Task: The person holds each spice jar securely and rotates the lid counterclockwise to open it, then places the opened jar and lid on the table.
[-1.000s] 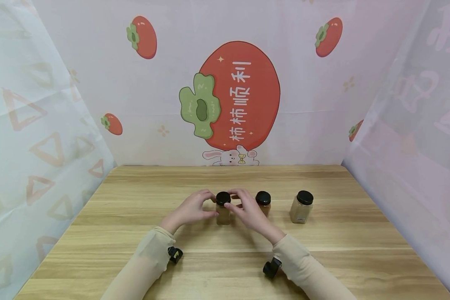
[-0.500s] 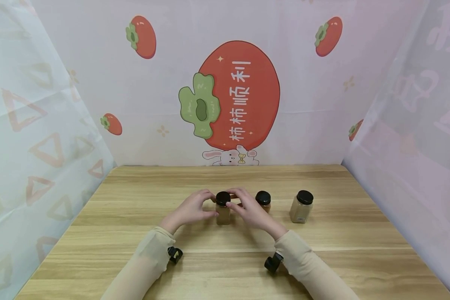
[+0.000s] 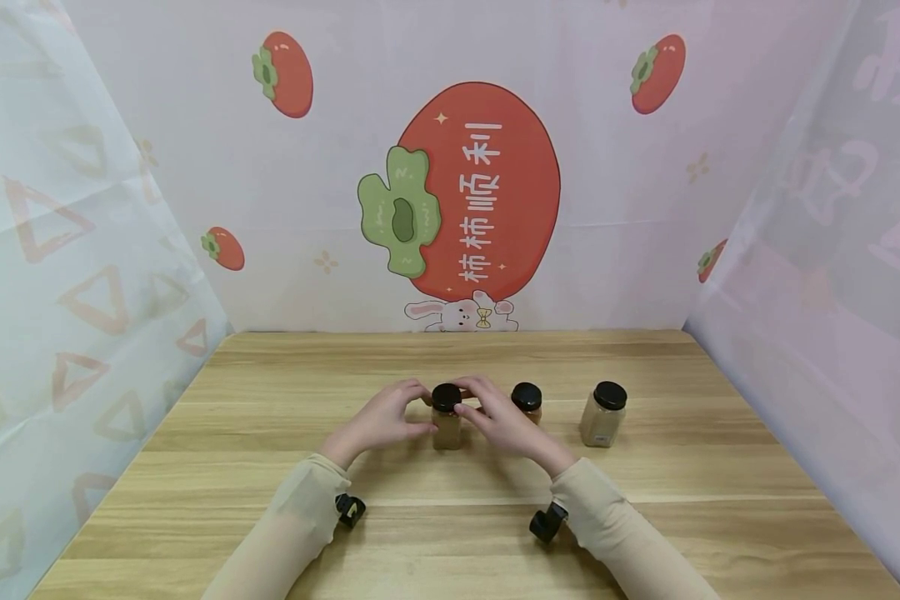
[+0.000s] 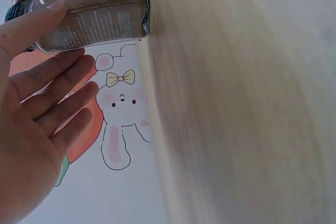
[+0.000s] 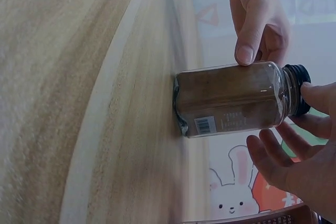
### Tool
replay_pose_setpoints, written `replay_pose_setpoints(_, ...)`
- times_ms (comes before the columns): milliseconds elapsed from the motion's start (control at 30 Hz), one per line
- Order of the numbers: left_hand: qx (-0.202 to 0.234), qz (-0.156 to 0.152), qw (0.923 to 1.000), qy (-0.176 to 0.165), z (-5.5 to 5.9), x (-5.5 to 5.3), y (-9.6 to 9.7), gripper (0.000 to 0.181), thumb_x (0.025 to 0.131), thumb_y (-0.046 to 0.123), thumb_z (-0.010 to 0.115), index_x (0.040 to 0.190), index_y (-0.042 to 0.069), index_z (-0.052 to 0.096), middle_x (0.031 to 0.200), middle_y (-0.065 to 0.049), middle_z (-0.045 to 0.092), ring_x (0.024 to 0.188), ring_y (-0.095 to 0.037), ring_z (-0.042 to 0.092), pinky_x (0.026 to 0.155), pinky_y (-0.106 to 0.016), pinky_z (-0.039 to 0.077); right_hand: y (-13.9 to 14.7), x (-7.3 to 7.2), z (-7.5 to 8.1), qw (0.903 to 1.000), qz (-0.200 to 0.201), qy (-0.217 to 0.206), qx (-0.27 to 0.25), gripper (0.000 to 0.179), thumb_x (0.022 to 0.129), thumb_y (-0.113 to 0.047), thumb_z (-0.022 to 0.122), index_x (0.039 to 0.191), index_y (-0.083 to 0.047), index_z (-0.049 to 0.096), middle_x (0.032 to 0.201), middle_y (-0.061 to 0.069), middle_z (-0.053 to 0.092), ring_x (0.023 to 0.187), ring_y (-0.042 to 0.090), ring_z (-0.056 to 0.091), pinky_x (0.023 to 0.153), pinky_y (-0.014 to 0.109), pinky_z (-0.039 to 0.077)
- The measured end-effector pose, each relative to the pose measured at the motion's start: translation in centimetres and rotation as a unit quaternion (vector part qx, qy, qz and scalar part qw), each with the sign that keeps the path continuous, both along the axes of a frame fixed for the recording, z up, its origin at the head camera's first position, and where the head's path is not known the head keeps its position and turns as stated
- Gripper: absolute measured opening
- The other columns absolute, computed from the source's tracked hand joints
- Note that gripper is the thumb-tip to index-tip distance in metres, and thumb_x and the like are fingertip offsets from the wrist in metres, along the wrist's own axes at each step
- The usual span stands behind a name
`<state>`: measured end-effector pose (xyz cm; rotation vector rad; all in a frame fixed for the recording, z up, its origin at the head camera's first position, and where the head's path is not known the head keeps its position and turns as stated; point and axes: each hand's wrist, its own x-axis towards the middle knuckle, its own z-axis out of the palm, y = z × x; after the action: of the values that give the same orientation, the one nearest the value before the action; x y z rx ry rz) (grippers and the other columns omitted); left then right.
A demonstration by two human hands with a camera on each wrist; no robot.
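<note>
Jar (image 3: 447, 432), head view: upright on the table (image 3: 450, 533), long axis vert., betw. my two hands. My L hand (image 3: 387, 417) is at its left side, on the body; my R hand (image 3: 499, 419) is at its right and higher, about the black lid (image 3: 447, 395). Red-brown jar (image 3: 527, 400) stands just beyond R wrist side; pale jar (image 3: 602, 423) is farther right, well apart from both hands.

Left wrist view: camera turned, so the vert. axis runs approx. horiz. in frame, lid to the left, base to the right on the tabletop. L thumb lies on the glass, index opp. at the far edge, i.e. a narrow pinch on the body; other L fingers extend loosely, apart from it. Index contact is partly hidden, so prob. touching.

Right wrist view: base left, lid right, barcode label (image 5: 205, 125) on the near face. R thumb tip is on one side of the lid, R index on the other, lid held betw.; remaining R fingers lie beside the jar. Key relation: R fingers grip across the axis at the top, L fingers across it lower down; L hand is nearer the base.
</note>
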<state>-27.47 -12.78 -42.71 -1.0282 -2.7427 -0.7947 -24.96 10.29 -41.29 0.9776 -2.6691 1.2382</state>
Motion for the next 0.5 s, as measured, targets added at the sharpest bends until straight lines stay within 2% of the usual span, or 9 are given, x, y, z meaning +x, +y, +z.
replay_pose_setpoints(267, 0.001, 0.001, 1.0, 0.0, -0.04, 0.07, 0.01, 0.04, 0.077, 0.031, 0.078, 0.107, 0.008, 0.065, 0.105, -0.002, 0.063, 0.104, -0.027, 0.061, 0.095, -0.041, 0.048, -0.15, 0.2, -0.19, 0.9999, -0.009, -0.006, -0.012, 0.041, 0.099, -0.023, 0.051, 0.136, -0.008, 0.045, 0.135, 0.012, 0.048, 0.119, 0.025, 0.053, 0.091, 0.038, 0.051)
replay_pose_setpoints(367, 0.001, 0.003, 1.0, -0.006, -0.05, 0.05, 0.01, 0.04, 0.078, 0.031, 0.077, 0.108, 0.008, 0.065, 0.106, -0.002, 0.063, 0.105, -0.027, 0.061, 0.095, -0.04, 0.048, -0.37, 0.44, -0.17, 0.9991, -0.023, -0.017, -0.03, 0.044, 0.098, -0.027, 0.053, 0.136, -0.008, 0.044, 0.136, 0.011, 0.048, 0.119, 0.025, 0.053, 0.09, 0.037, 0.052)
replay_pose_setpoints(500, 0.004, 0.003, 0.9999, -0.01, -0.06, 0.03, -0.01, 0.039, 0.078, 0.03, 0.077, 0.108, 0.009, 0.065, 0.106, -0.002, 0.063, 0.105, -0.027, 0.061, 0.095, -0.04, 0.048, -0.8, 0.59, -0.46, 0.9977, -0.046, -0.011, -0.049, 0.046, 0.095, -0.028, 0.058, 0.134, -0.006, 0.046, 0.133, 0.01, 0.051, 0.116, 0.024, 0.054, 0.085, 0.031, 0.053)
